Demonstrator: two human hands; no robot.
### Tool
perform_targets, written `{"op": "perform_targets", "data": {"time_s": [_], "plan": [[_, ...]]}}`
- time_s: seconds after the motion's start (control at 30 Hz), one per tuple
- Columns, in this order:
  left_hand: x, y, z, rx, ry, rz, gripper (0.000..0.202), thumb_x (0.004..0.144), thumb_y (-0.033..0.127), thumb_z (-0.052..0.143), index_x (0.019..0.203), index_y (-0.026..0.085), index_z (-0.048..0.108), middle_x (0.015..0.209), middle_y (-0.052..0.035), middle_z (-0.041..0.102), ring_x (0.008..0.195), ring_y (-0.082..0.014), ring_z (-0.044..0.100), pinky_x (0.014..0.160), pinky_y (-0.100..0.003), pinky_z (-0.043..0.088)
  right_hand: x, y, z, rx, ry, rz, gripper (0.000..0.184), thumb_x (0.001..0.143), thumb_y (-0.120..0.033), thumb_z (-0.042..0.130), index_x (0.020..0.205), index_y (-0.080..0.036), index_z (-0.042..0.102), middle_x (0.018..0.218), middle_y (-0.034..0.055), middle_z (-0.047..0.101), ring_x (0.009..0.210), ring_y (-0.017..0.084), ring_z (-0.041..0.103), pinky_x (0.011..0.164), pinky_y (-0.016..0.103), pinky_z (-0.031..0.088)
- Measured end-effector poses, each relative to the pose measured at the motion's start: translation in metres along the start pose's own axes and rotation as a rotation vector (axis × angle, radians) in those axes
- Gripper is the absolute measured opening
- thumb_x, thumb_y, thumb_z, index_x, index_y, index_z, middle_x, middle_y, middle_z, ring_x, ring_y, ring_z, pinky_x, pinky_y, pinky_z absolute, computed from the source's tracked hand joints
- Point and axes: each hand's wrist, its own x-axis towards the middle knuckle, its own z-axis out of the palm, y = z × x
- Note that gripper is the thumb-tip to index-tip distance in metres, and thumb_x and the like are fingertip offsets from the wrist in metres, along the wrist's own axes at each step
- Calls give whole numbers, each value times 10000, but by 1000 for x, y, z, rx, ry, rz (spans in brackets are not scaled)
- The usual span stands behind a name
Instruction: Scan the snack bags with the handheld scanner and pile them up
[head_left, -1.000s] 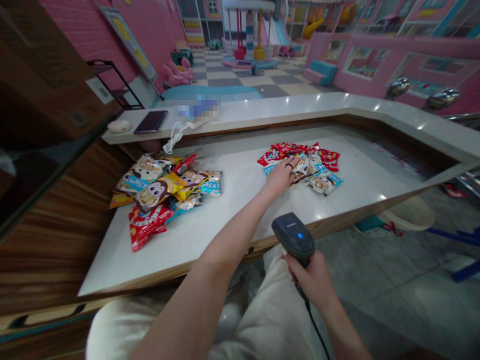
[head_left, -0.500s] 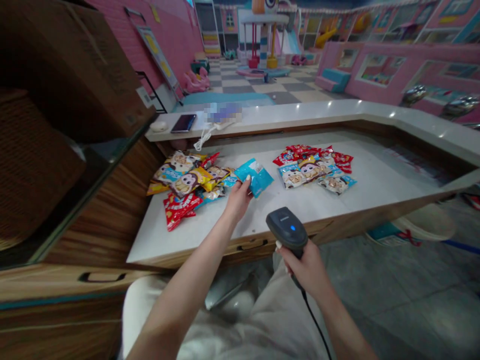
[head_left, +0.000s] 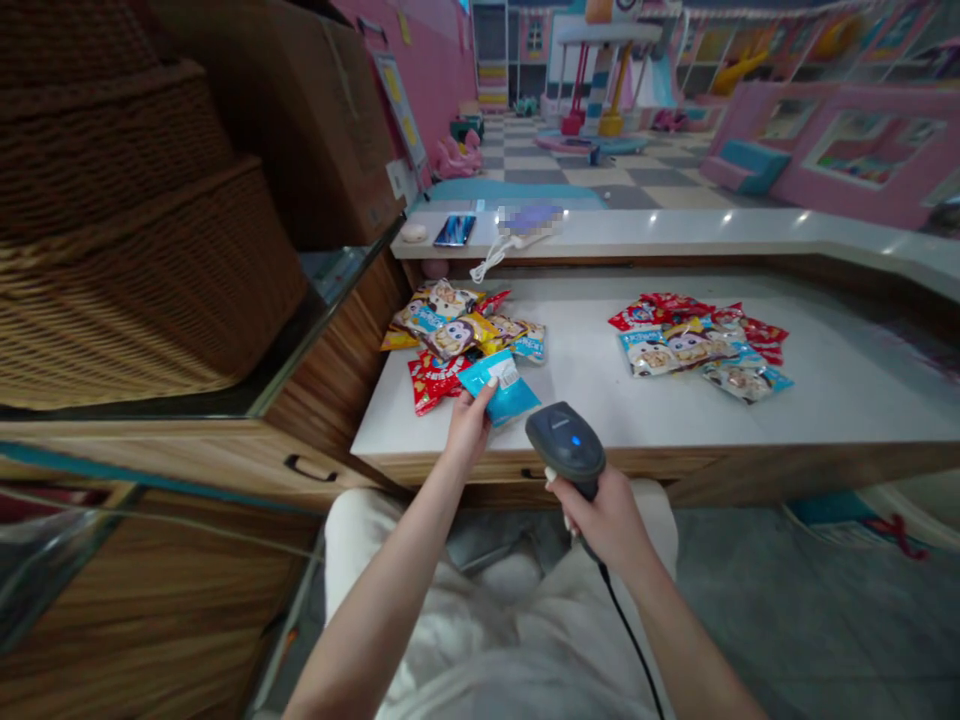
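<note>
My left hand (head_left: 471, 422) pinches a blue snack packet (head_left: 504, 390) by its lower left side, its white barcode label facing up. Behind that packet lies a pile of red, yellow and blue snack packets (head_left: 457, 330) at the desk's left. My right hand (head_left: 609, 515) is wrapped round the handle of a dark grey barcode scanner (head_left: 566, 440) with a blue light on top. The scanner's head is a little to the right of the held packet, apart from it. Farther right, a second group of snack packets (head_left: 694, 345) rests on the white desk (head_left: 581, 350).
A raised white ledge (head_left: 600, 232) along the back carries a phone (head_left: 455, 231) and a white cable (head_left: 491, 258). Wicker baskets (head_left: 150, 280) and a cardboard box (head_left: 330, 120) stand at the left. The scanner's black cord (head_left: 626, 635) hangs down beside my lap.
My view has turned left. The blue packet in my left hand has come closer to me and its barcode label shows more fully. The scanner stays in my right hand, now nearer the packet.
</note>
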Motion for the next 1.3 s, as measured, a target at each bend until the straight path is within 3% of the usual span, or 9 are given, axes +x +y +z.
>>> {"op": "perform_targets", "data": {"time_s": [0.3, 0.5, 0.73, 0.87, 1.0, 1.07, 1.13, 1.23, 1.3], "plan": [[0, -4, -8, -34, 5, 59, 436, 661, 392, 873, 1013, 178, 731, 1081, -79, 766, 1040, -253, 715, 1014, -416, 515, 9, -1, 14, -131, 14, -75, 212, 833, -371, 638, 700, -206, 640, 438, 2, 614, 433, 209, 639, 475, 260, 463], [6, -12, -14, 29, -42, 89, 456, 683, 466, 839, 1014, 170, 735, 1060, -77, 767, 1018, -256, 714, 958, -393, 531, 12, -4, 16, -142, 13, -68, 221, 843, -384, 627, 734, -197, 672, 436, 12, 620, 455, 227, 660, 482, 265, 467], [10, -16, -19, 95, -25, 117, 405, 679, 434, 846, 963, 165, 743, 1000, -63, 771, 897, -222, 722, 878, -357, 547, 11, -7, 12, -166, 9, -73, 231, 845, -374, 625, 704, -196, 669, 434, 15, 617, 470, 226, 665, 500, 265, 471], [8, -14, -18, 90, -73, 91, 460, 701, 465, 826, 1041, 168, 738, 1075, -80, 760, 1001, -250, 707, 954, -387, 522, 10, -6, 11, -148, 25, -61, 218, 840, -361, 629, 706, -193, 665, 436, 17, 623, 441, 213, 644, 482, 259, 469], [1, -13, -16, 179, -55, 154, 394, 775, 470, 757, 1043, 183, 727, 1097, -66, 750, 1051, -254, 683, 980, -386, 504, 8, -3, 7, -131, 24, -45, 217, 833, -365, 638, 696, -196, 651, 411, 6, 600, 393, 201, 608, 460, 259, 459], [-2, -3, -12, 269, -38, 232, 333, 818, 458, 708, 1010, 186, 721, 1078, -66, 748, 1042, -259, 678, 964, -388, 509, 7, 0, 4, -111, 29, -30, 222, 832, -377, 642, 701, -197, 645, 406, 0, 592, 378, 197, 594, 449, 259, 454], [1, 17, -5, 426, -13, 400, 309, 871, 447, 641, 1015, 182, 710, 1081, -80, 739, 1053, -260, 666, 973, -395, 501, 5, 4, 0, -92, 43, -17, 221, 829, -383, 647, 707, -199, 637, 415, -1, 595, 375, 194, 588, 442, 258, 449], [18, 58, 8, 823, 28, 758, 353, 944, 411, 528, 1181, 186, 661, 1226, -102, 685, 1189, -258, 604, 1073, -418, 429, 1, 9, -4, -82, 51, -2, 220, 831, -387, 647, 710, -204, 627, 419, -6, 592, 375, 193, 583, 438, 257, 443], [37, 81, 13, 1146, 35, 893, 418, 949, 368, 504, 1324, 204, 587, 1394, -112, 587, 1332, -266, 500, 1156, -445, 335, -1, 11, -7, -85, 49, 5, 224, 830, -390, 647, 701, -208, 622, 417, -9, 586, 373, 192, 580, 434, 257, 439]]}}
